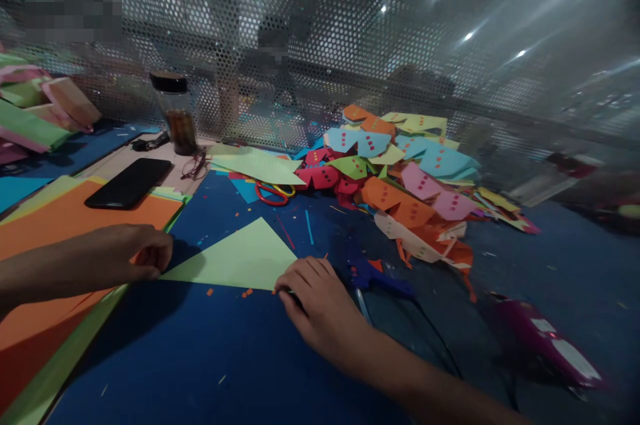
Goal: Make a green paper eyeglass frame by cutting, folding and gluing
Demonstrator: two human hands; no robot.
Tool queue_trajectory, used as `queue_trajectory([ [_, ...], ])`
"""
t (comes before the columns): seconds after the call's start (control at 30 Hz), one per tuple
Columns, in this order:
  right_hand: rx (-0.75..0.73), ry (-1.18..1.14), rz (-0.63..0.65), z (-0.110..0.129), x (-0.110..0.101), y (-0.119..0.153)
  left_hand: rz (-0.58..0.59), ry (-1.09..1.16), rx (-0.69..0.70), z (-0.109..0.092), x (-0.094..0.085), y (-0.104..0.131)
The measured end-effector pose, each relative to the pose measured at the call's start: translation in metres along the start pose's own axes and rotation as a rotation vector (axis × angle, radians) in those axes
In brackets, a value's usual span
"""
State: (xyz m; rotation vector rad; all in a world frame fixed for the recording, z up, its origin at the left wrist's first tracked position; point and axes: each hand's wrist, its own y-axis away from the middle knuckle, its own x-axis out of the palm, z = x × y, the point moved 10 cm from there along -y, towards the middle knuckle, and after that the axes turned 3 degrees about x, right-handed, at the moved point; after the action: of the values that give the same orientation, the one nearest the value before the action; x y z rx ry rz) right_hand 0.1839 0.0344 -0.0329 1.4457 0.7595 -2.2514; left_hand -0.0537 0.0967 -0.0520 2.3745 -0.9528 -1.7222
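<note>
Left hand (145,252) pinches the green paper (237,255) at eight o'clock; right hand (317,305) curls at four, grip unclear; even pressure should keep edges aligned

Pale green paper (240,255), triangular, folded-looking; lying flat on blue counter (200,358), long edge toward person, peak pointing away; left corner at left hand (145,252), right corner under right hand (320,305).

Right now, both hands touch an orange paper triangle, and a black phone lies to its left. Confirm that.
No: the head view shows a pale green paper triangle, not orange. Left hand and right hand touch it, and the black phone lies to its left.
</note>
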Motion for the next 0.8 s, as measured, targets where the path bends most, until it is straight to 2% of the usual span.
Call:
queue_trajectory([
  [0.2, -0.002, 0.012, 0.028, -0.001, 0.003, 0.0, -0.179, 0.074, 0.138, -0.02, -0.001, -0.002],
  [0.4, 0.003, 0.002, 0.043, -0.002, 0.005, 0.0, -0.224, 0.167, 0.247, -0.047, 0.032, -0.013],
  [0.57, -0.004, 0.022, 0.052, -0.002, 0.006, 0.0, -0.317, 0.126, 0.219, -0.047, 0.035, -0.017],
  [0.8, -0.038, 0.097, 0.057, 0.005, 0.001, 0.002, -0.356, 0.083, 0.242, -0.052, 0.033, -0.015],
])
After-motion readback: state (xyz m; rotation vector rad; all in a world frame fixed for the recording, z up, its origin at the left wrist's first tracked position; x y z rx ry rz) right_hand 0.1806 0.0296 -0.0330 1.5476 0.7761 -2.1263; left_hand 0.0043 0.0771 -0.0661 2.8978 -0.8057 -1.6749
